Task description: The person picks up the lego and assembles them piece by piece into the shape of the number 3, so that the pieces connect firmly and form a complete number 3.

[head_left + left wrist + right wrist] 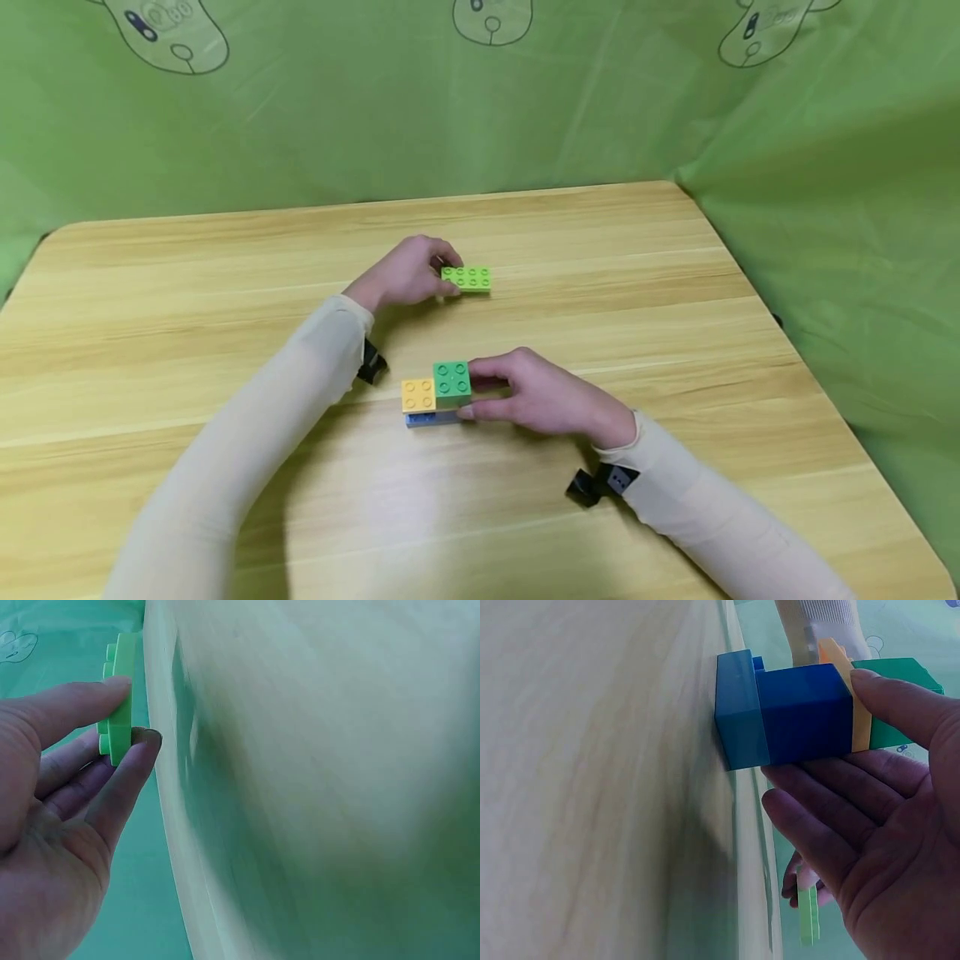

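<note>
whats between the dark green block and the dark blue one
The yellow block separates the dark green block from the dark blue block in the right wrist view.

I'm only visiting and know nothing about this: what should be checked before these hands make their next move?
1. Left hand has hold of the light green brick: ok, pinched between thumb and fingers.
2. Light green brick's studs face up: ok.
3. Right hand has hold of the stack: ok, thumb on one side, fingers on another.
4. Studs on the green block uncovered: ok.
5. Light green brick joined to the stack: not ok, they are apart.
6. Light blue block at the stack's bottom sits flat on the table: cannot tell.
</note>
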A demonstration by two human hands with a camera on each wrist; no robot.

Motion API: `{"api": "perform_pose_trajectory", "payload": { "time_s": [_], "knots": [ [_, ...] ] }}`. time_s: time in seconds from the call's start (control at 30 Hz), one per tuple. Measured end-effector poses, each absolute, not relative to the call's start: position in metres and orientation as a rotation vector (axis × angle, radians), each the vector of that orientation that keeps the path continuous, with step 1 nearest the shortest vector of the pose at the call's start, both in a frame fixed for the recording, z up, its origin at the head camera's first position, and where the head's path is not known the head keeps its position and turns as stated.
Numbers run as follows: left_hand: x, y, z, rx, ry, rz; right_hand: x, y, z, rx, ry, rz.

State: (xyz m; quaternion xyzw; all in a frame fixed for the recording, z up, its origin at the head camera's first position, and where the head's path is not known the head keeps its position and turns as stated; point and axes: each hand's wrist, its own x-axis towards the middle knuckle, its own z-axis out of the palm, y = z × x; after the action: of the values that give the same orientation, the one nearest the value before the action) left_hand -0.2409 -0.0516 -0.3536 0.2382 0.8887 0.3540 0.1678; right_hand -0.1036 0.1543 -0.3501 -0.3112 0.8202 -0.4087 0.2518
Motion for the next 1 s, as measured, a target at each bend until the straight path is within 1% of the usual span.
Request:
{"api": "perform_pose_trajectory", "payload": {
  "time_s": [0.3,0.53,0.67,1.0],
  "knots": [
    [-0.229,-0.071,-0.355,0.620,2.561,1.056,-0.104,0.153,-0.352,-0.832,2.229,-1.112],
    [-0.227,-0.084,-0.355,0.486,2.600,1.120,-0.104,0.154,-0.351,-0.819,2.232,-1.102],
    [-0.224,-0.088,-0.355,0.459,2.591,1.154,-0.103,0.154,-0.350,-0.829,2.235,-1.100],
    [-0.204,-0.093,-0.354,0.427,2.530,1.251,-0.103,0.155,-0.350,-0.848,2.253,-1.082]
  ]
}}
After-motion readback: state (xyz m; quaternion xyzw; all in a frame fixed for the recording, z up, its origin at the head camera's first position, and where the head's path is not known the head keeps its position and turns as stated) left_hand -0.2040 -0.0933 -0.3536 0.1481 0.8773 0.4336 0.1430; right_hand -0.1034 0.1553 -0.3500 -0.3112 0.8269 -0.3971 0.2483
